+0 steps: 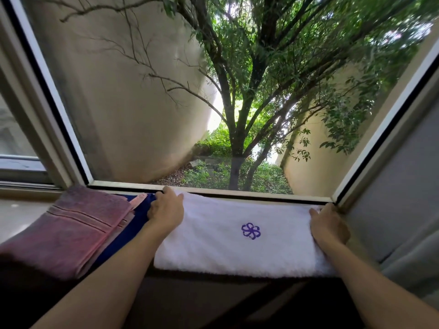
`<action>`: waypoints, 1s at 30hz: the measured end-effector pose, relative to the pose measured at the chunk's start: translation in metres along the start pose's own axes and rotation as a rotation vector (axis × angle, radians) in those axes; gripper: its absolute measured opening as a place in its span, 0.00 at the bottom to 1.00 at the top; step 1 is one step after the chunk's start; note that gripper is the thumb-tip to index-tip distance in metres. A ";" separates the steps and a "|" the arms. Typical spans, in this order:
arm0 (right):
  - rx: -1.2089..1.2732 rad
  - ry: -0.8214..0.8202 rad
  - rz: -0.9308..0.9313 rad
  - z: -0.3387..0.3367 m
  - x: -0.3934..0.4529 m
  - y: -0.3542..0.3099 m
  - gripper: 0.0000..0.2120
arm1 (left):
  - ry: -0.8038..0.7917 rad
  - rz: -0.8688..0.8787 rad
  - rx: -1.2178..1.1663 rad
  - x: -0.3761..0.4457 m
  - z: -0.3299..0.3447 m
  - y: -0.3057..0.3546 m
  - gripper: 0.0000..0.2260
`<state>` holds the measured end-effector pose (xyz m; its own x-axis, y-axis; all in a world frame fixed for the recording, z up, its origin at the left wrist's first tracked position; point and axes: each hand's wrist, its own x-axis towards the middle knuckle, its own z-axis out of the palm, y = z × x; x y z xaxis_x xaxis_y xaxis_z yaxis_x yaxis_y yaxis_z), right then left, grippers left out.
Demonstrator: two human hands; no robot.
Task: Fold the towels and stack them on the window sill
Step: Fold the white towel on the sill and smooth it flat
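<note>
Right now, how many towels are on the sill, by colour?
White towel, purple flower mark, both hands on its ends: 1
Pink towel, folded: 1
Dark blue towel, partly under the pink one: 1
Total: 3

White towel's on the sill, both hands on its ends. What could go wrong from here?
1. The white towel has its near edge at the sill's front lip; letting go carelessly might let it slide off.
2. The left hand works right beside the blue towel under the pink towel; a nudge could shift that pile.
3. The right hand is tight against the window frame, so squaring that end is awkward.
</note>
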<state>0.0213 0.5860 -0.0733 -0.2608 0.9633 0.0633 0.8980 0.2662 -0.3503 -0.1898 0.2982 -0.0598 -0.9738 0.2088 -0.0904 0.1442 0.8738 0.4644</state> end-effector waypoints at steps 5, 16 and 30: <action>0.227 0.267 -0.426 -0.016 -0.056 -0.056 0.08 | -0.108 0.027 -0.142 0.009 -0.010 -0.014 0.29; 0.337 -0.548 -0.538 0.021 -0.196 -0.189 0.33 | -0.702 -0.093 -1.080 -0.021 -0.053 -0.033 0.15; 0.626 -0.533 -0.420 0.005 -0.179 -0.195 0.03 | -0.468 0.046 -1.283 -0.046 -0.037 -0.051 0.11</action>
<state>-0.1082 0.3612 -0.0207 -0.7899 0.6073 -0.0853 0.3784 0.3731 -0.8471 -0.1594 0.2274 -0.0469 -0.7852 0.5786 -0.2206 -0.3383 -0.1025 0.9355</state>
